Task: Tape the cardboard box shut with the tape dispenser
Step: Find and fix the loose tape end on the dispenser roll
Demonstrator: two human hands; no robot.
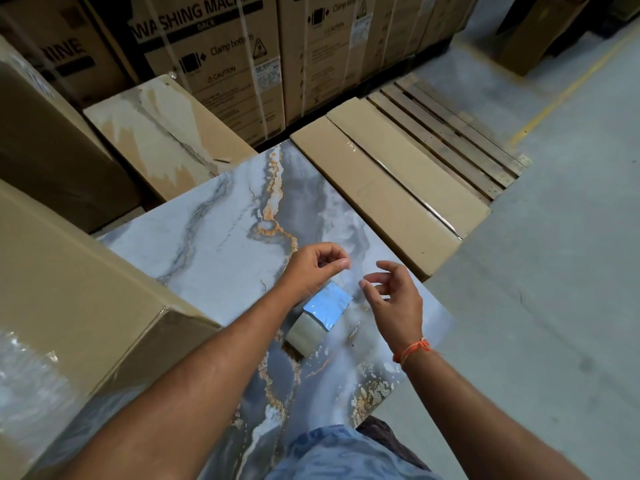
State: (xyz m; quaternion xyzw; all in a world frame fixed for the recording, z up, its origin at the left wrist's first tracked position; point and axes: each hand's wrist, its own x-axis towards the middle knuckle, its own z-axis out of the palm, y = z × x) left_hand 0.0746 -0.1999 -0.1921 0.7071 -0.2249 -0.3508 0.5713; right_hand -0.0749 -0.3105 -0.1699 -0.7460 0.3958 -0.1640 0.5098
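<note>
- Head view, left hand [313,268]: hovers above the tabletop, fingers curled, thumb and forefinger pinched together. Whether a tape end sits in that pinch cannot be told.
- Head view, right hand [391,296]: grip loosely open, fingers spread and bent, holding nothing visible; an orange thread band [412,349] on the wrist.
- Tape dispenser [320,315]: a roll of clear tape with a blue cover piece on top, resting on the tabletop just below and between the two hands, touched by neither as far as can be seen.
- Cardboard box [79,306]: large carton at the left, pressed against the tabletop's edge, a glossy film or tape patch on its near face. Which carton is the one to seal is a judgement only; this is the nearest.
- Step in hand, judged: freeing the tape's loose end. Advised: pick at the edge with a nail while the other hand steadies the roll, peel straight so the film does not split, then carry the roll to the flap seam.
- Surface: marbled blue-grey tabletop [225,237] with orange-gold veining, glossy.
- Room: warehouse; washing-machine cartons [214,64] stacked behind, flat cartons [388,181] on a wooden pallet [450,123], grey concrete floor [554,237] with a yellow line [571,81].
</note>
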